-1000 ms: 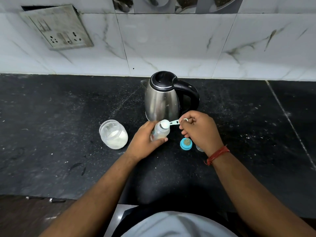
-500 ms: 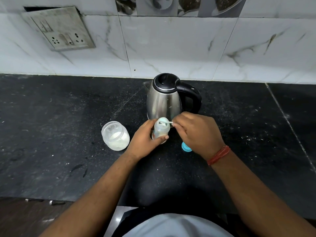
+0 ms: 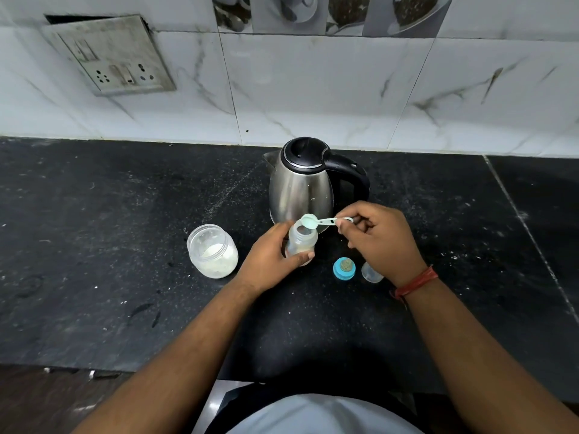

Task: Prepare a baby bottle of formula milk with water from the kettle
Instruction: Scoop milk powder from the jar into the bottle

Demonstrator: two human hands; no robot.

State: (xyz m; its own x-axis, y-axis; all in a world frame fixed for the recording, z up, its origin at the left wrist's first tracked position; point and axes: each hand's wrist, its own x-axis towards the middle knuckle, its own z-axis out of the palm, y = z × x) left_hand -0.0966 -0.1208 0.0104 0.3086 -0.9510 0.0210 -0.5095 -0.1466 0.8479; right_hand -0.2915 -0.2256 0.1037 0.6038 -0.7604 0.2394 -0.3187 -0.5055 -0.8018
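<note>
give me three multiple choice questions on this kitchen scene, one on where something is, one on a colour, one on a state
1. Where does the powder jar stand?
A. to the left of the left hand
B. behind the kettle
C. right of the teat ring

2. What colour is the teat ring lying on the counter?
A. red
B. blue
C. black

3. What state is the baby bottle in?
A. capped and lying down
B. open and held by the left hand
C. standing free with nobody touching it

Answers:
1 A: the jar sits on the counter beside the left hand, well in front of the kettle.
2 B: the ring is bright blue against the dark counter.
3 B: the bottle's mouth is uncovered, the left hand wraps it, and the right hand holds the scoop over it.
</note>
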